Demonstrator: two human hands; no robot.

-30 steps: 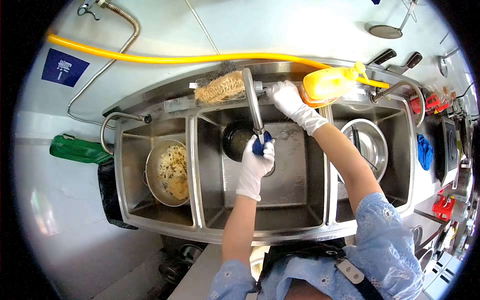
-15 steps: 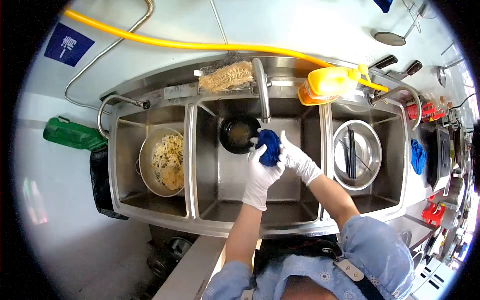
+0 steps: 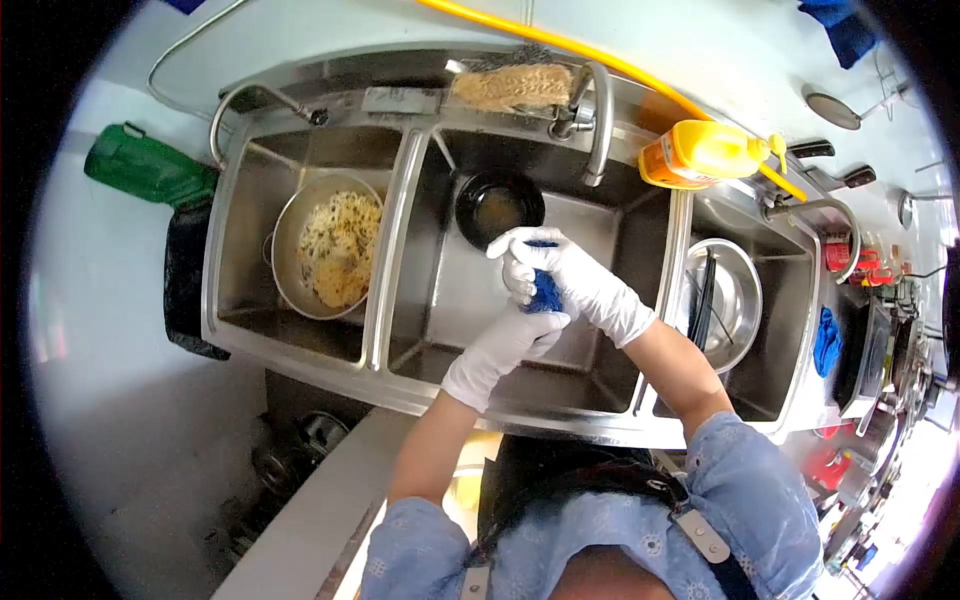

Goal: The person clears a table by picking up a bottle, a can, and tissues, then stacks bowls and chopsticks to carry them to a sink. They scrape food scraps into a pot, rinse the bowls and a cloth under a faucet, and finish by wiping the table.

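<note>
Both of my hands, in white gloves, are closed around a bunched dark blue cloth (image 3: 545, 293) above the middle sink basin (image 3: 450, 300). My left hand (image 3: 508, 345) grips it from below and to the left. From the upper right, my right hand (image 3: 575, 272) folds over the cloth and hides much of it. Just beyond the gloves, a round black bowl (image 3: 470, 212) sits on the basin floor with some brownish liquid inside.
A pot (image 3: 287, 235) of noodle-like food stands in the left basin. The right basin holds a metal bowl (image 3: 738, 345) with black chopsticks (image 3: 704, 300). Behind are a faucet (image 3: 603, 125), a tan scrubber (image 3: 512, 88) and a yellow bottle (image 3: 705, 155).
My right hand has come over the top of the cloth, which is now squeezed into a smaller bunch. The whole view has shifted and tilted.
</note>
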